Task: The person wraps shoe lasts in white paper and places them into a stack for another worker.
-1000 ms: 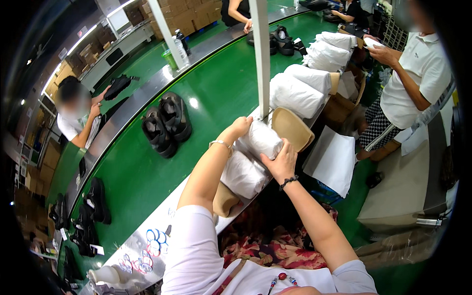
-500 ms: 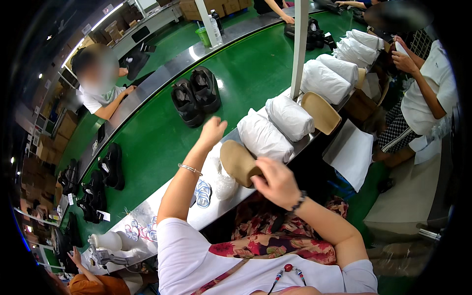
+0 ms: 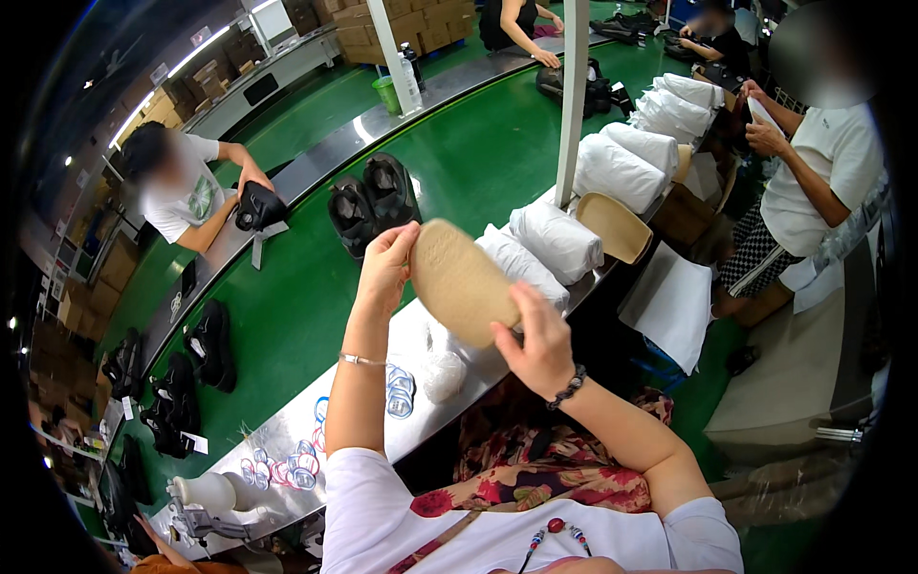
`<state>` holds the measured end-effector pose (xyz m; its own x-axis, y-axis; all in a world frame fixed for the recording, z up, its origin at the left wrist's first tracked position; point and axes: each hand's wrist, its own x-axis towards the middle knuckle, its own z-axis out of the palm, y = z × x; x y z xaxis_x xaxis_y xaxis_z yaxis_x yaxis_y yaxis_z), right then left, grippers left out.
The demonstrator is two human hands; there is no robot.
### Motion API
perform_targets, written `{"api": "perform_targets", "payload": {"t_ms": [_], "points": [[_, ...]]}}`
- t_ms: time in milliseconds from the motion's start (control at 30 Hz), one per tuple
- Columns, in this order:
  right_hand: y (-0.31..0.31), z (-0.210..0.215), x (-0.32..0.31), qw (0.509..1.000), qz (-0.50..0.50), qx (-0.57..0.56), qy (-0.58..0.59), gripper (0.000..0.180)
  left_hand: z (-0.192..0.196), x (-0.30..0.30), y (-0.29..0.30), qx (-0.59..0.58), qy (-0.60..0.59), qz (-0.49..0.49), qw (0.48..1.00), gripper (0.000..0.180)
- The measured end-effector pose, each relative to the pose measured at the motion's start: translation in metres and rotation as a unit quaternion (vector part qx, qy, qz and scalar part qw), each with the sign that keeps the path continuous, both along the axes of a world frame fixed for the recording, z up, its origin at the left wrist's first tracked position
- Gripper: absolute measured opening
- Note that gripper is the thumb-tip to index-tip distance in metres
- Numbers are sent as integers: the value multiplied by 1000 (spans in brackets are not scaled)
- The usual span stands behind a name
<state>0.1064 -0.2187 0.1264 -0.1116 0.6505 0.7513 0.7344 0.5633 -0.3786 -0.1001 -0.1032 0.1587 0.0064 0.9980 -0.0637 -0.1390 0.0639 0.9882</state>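
Cloth, floral (image 3: 564, 474), is nearest us, across the lap below the bench edge. Right hand (image 3: 540, 340) has thumb and fingers on the lower right end of a tan insert (image 3: 464, 287); bit blurred, can't tell how firm. Left hand (image 3: 387, 268) pinches its upper left edge. Insert is up over the bench (image 3: 287, 502), tilted, broad face toward us. Both holds look edge-only: if one slips, it could swing or drop. Squeezing the ends together could crease it, if it's as thin as we suspect; thickness isn't readable from here.

Below it: clear plastic bundle (image 3: 442, 375) and round blue-edged labels (image 3: 400, 392), near our left forearm. A low sweep could snag the plastic or drag the labels.

Beyond the right hand: white wrapped bundles (image 3: 557, 241) side by side, second tan insert (image 3: 615, 227) tilted up next to them. Swinging wide right could knock these off the near edge.

Further: black shoes (image 3: 390, 191) on the green surface (image 3: 287, 297), behind our left hand; overreach could bump them. White post (image 3: 571, 115) past the bundles, hard on a knuckle. Co-worker across (image 3: 182, 225), well apart, low collision risk.
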Motion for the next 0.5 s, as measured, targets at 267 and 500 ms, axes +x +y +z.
{"api": "perform_targets", "payload": {"t_ms": [267, 500], "points": [[-30, 24, 86, 986, -60, 158, -14, 56, 36, 122, -68, 97, -225, -59, 968, 21], [-114, -26, 194, 979, -194, 55, -8, 49, -23, 247, -109, -28, -296, -273, 915, 23]]}}
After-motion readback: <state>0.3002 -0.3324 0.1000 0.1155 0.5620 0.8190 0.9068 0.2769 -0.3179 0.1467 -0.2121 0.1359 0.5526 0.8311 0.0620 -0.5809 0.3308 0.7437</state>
